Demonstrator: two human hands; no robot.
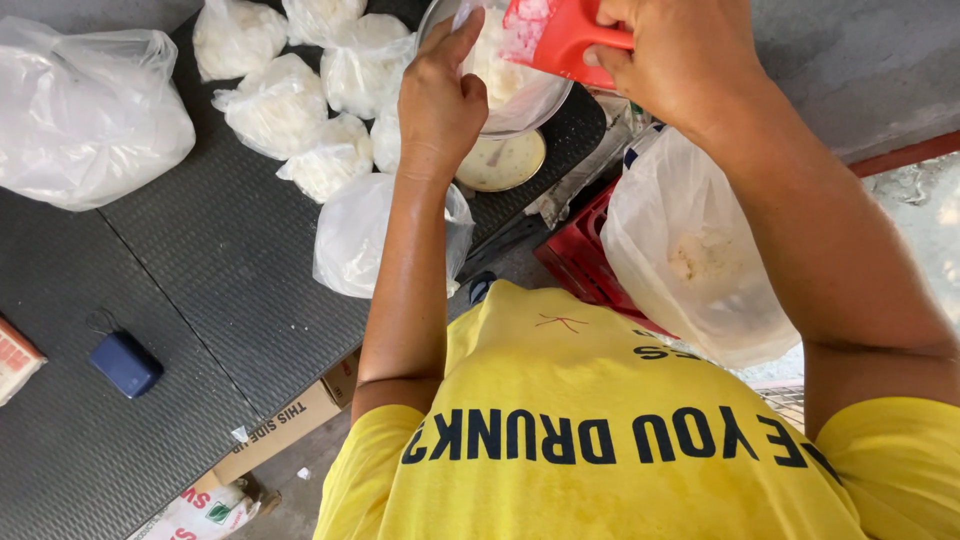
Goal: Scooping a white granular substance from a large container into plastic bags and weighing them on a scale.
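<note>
Head view, top centre: left hand (440, 100) pinches thin bag (510, 85) rim open in bowl (440, 20); right hand (680, 60) grip clamped on red scoop (560, 35). Bag film limp, slippery, tears easily — hold at rim. Scoop rigid, light.

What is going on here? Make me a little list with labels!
left hand: left hand holds open a clear plastic bag in a metal bowl
right hand: right hand tips a red plastic scoop of white grains into it
under bowl: round scale dial
nearby: filled white bags, small blue pouch, red crate
</note>
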